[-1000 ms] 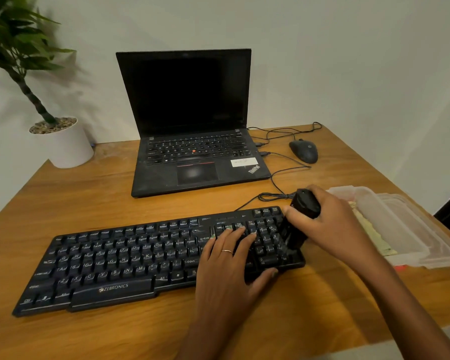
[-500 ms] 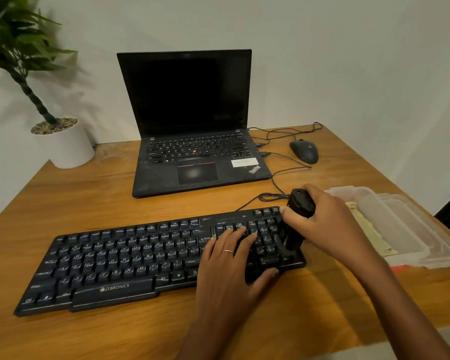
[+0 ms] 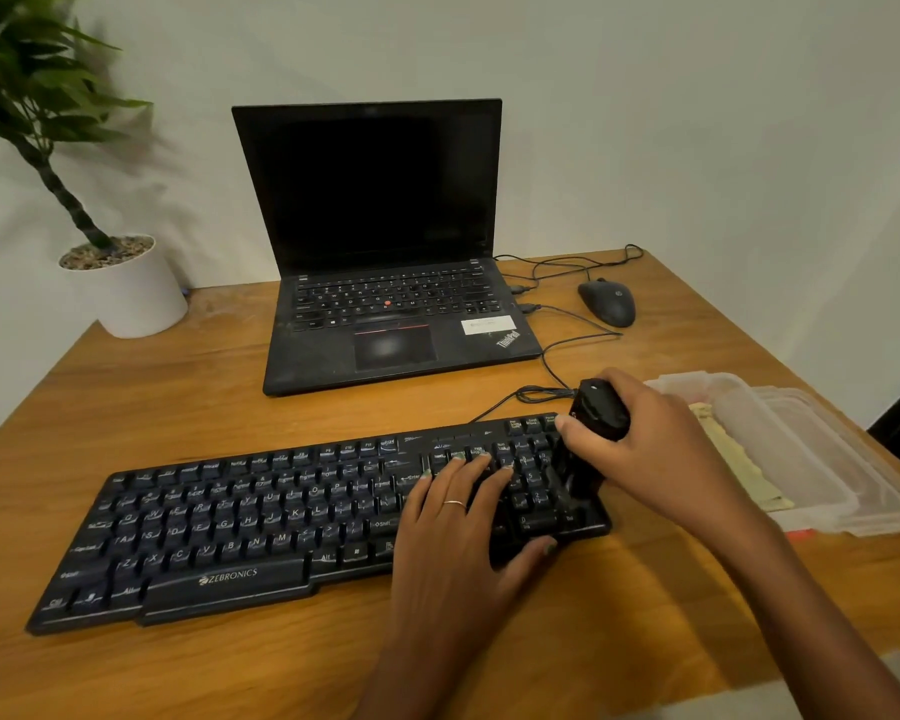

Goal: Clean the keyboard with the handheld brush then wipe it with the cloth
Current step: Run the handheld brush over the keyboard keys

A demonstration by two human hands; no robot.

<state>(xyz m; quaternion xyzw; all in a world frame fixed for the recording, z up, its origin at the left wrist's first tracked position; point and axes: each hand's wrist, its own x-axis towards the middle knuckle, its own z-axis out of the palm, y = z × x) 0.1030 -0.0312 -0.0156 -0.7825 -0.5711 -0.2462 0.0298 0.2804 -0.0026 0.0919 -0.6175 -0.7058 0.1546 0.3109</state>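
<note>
A black Zebronics keyboard (image 3: pixel 219 532) lies across the front of the wooden desk (image 3: pixel 178 407). My left hand (image 3: pixel 458 543) rests flat on its right part, fingers straight over the keys and thumb at the front edge. My right hand (image 3: pixel 655 454) grips a black handheld brush (image 3: pixel 596 413), its bristle end down on the number pad at the keyboard's right end. A pale yellow cloth (image 3: pixel 733 465) lies in the clear plastic container (image 3: pixel 801 449) to the right, partly hidden by my right hand.
An open black laptop (image 3: pixel 385 304) stands behind the keyboard, with cables (image 3: pixel 557 356) running to a black mouse (image 3: pixel 606 302) at the back right. A potted plant in a white pot (image 3: pixel 126 293) stands at the back left. The desk's right edge runs close behind the container.
The brush in my right hand has shifted slightly left and toward the back over the number pad. My left hand has stayed in place on the keys.
</note>
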